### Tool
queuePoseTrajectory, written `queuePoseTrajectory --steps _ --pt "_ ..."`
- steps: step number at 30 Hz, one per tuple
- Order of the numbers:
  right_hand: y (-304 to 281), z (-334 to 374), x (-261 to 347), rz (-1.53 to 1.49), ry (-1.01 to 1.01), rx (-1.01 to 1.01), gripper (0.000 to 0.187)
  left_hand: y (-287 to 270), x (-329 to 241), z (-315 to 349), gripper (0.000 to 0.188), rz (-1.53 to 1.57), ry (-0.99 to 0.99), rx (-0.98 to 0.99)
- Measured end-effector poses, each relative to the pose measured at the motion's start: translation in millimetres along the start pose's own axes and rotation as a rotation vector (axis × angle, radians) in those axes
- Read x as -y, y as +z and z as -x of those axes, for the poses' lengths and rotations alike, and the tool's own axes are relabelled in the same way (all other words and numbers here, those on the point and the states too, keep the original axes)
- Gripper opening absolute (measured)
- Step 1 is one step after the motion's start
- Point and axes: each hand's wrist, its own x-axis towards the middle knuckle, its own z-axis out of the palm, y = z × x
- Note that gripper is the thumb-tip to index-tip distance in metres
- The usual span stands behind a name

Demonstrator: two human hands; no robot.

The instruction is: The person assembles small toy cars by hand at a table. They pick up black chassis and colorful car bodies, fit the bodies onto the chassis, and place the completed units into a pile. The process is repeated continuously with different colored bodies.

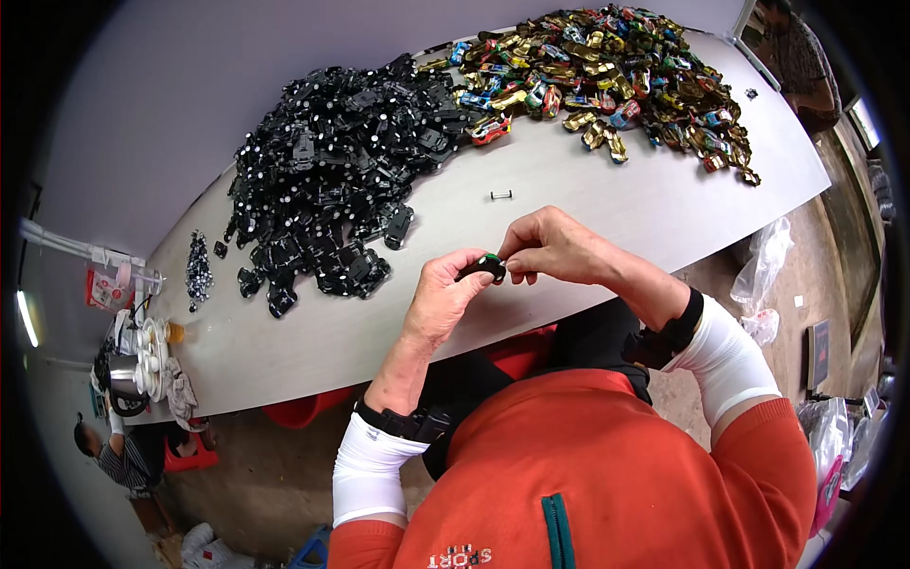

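A small dark toy car (485,269) with a green patch is gripped between the thumb and fingers of my left hand (438,299). My right hand (555,248) meets it at the car's right end, thumb and forefinger pinched together. Whatever lies between those right fingertips is too small and too covered to make out. Just beyond my hands, a loose wheel axle (500,194) with a wheel at each end lies on the pale table (445,223).
Black toy car chassis (332,142) are heaped at the far left. Shiny gold and coloured car bodies (607,71) form another heap at the far right. A small pile of wheel axles (198,270) lies left. Another person (123,455) sits past the table's left end.
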Motion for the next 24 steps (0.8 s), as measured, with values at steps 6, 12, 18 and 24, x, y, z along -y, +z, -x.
queuePoseTrajectory --steps 6,12,18,24 --pt "1.5 0.4 0.3 -0.073 -0.012 0.014 0.009 -0.7 -0.7 0.7 0.019 0.018 0.009 -0.009" --pt "9.2 2.8 5.9 0.151 0.009 -0.082 0.007 9.2 -6.1 3.1 0.017 -0.022 0.059 -0.052" --pt "22.2 0.2 -9.4 0.418 -0.111 -0.19 0.008 10.4 9.5 6.2 0.016 -0.121 0.054 -0.116" --pt "-6.5 -5.1 -25.5 -0.128 -0.033 -0.234 0.017 4.8 8.0 9.9 0.019 0.17 -0.092 -0.116"
